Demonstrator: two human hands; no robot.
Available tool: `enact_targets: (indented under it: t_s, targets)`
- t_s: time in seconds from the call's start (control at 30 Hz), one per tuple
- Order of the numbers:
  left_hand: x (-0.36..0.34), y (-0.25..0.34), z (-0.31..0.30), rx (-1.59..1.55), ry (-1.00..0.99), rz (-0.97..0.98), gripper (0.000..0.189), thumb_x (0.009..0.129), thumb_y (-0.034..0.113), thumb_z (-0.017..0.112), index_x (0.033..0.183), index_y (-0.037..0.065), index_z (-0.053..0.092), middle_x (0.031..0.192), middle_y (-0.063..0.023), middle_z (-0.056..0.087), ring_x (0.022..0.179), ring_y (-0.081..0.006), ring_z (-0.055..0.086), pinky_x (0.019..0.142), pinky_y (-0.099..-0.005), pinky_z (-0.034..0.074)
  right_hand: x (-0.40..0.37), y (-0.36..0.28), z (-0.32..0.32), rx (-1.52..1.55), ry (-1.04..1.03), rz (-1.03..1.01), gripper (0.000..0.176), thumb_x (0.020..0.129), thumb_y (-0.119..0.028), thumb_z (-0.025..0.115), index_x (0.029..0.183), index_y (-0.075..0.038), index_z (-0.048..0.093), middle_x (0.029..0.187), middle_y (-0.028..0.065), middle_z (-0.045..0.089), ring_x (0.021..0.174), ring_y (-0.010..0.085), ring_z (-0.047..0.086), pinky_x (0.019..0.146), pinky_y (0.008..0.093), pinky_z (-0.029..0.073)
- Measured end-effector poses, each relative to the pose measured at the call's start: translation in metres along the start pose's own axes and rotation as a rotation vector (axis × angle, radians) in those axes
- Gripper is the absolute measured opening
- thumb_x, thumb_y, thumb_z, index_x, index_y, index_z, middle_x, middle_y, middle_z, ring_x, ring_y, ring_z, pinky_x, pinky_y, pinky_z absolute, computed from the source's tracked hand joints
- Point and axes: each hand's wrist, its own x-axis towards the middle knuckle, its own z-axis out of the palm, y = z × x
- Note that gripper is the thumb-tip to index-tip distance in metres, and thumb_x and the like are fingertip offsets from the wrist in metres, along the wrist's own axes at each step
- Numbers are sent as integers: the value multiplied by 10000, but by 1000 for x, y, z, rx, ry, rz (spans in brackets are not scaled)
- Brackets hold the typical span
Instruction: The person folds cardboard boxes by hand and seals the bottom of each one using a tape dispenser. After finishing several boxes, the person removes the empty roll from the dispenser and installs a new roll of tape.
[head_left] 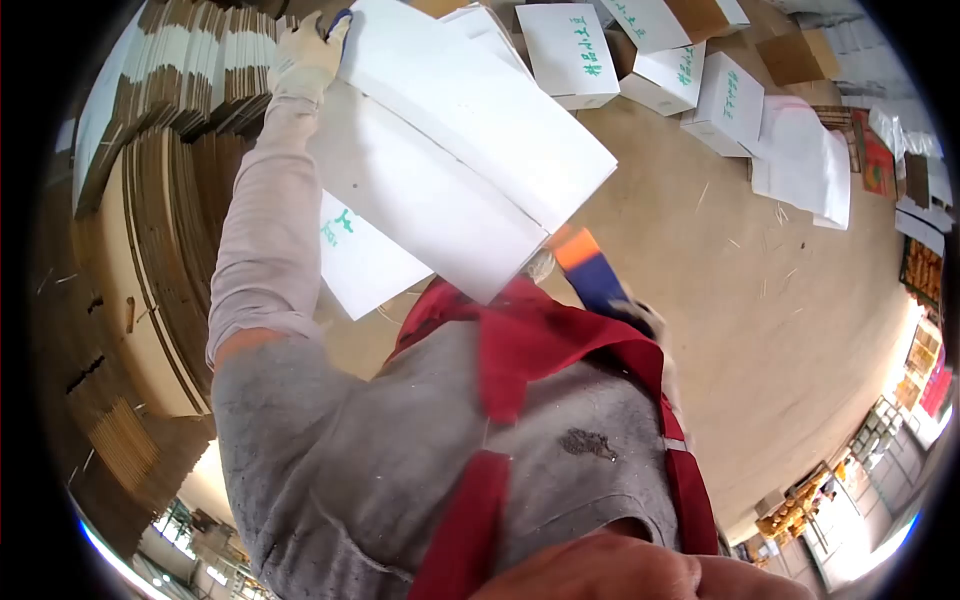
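A white cardboard carton (470, 130) lies tilted in front of my body, with a seam between its long flaps. My left hand (308, 60), in a pale glove, grips the carton's far left corner; something dark blue shows at its fingertips. Close to my apron, my right hand (648, 318) is partly hidden and wrapped round an orange and blue tape dispenser (592, 268). The dispenser's orange end is at the carton's near right corner, where a bit of clear tape (540, 266) shows. Beneath the carton is another white cardboard piece (365, 255) with green print.
Stacks of flattened cardboard (165, 250) stand along my left. White cartons with green lettering (570, 55) sit on the floor ahead and to the right, near a white plastic sheet (800, 165). Brown floor (720, 320) stretches out on my right.
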Motion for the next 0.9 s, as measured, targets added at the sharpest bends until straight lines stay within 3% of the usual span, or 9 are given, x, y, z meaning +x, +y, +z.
enact_targets:
  t_s: [0.17, 0.33, 0.47, 0.5, 0.63, 0.7, 0.8, 0.87, 0.9]
  targets:
    - [19, 2, -24, 38, -211, -169, 602, 846, 593, 429, 1156, 106, 598, 1143, -177, 592, 1087, -337, 543, 922, -408, 421, 66, 31, 40, 32, 38, -420, 192, 809, -41, 598, 993, 4, 630, 1006, 105, 635, 833, 183, 618, 745, 277, 484]
    - [41, 109, -113, -411, 326, 637, 427, 859, 435, 556, 1172, 146, 578, 1051, -164, 624, 990, -350, 581, 849, -368, 455, 105, -9, 31, 71, 261, -439, 251, 730, -34, 609, 978, -2, 625, 973, 160, 638, 831, 323, 627, 744, 332, 505]
    - [40, 116, -150, -923, 740, 950, 363, 877, 105, 536, 1224, -2, 512, 1257, -155, 532, 1131, -209, 526, 943, -297, 408, 157, -60, 35, -161, 902, -683, 323, 814, -23, 540, 1134, 1, 577, 1029, 119, 606, 728, 182, 605, 643, 282, 497]
    - [44, 88, -121, -832, 624, 679, 443, 818, 350, 651, 1177, 101, 577, 1012, -138, 650, 921, -263, 621, 835, -349, 461, 150, -62, 31, -140, 718, -640, 307, 825, 8, 515, 1124, 14, 584, 1031, 123, 611, 779, 187, 614, 673, 275, 498]
    - [33, -13, 88, -460, -88, 344, 646, 750, 413, 665, 1288, 111, 474, 1237, -189, 533, 1134, -304, 523, 953, -362, 410, 104, -21, 47, -55, 404, -280, 260, 863, 20, 483, 1098, 29, 593, 987, 101, 612, 776, 157, 600, 654, 248, 489]
    - [-20, -39, 160, 203, -210, 306, 726, 731, 429, 676, 1339, 145, 399, 1257, -179, 519, 1145, -308, 517, 956, -386, 409, 80, 24, 57, -122, 368, -246, 237, 883, -7, 483, 1089, 30, 595, 968, 92, 608, 751, 145, 589, 629, 245, 485]
    - [-44, -46, 182, 286, -292, 308, 788, 700, 429, 703, 1355, 164, 354, 1269, -166, 507, 1126, -316, 527, 943, -400, 424, 40, 68, 57, -276, 462, -133, 206, 887, -55, 498, 1034, 32, 613, 925, 60, 604, 716, 123, 566, 621, 239, 462]
    - [-44, -41, 169, 169, -481, 239, 800, 677, 427, 730, 1345, 163, 378, 1244, -160, 529, 1126, -284, 533, 933, -396, 432, 27, 79, 52, 876, 581, 321, 204, 894, -114, 509, 978, 30, 626, 880, 30, 604, 721, 116, 564, 667, 237, 457]
    - [-38, -41, 160, 62, -636, 170, 813, 654, 426, 758, 1336, 162, 403, 1218, -154, 552, 1125, -252, 539, 923, -393, 440, 33, 70, 47, 878, 568, 317, 204, 894, -114, 509, 978, 30, 626, 880, 30, 604, 721, 116, 564, 667, 237, 457]
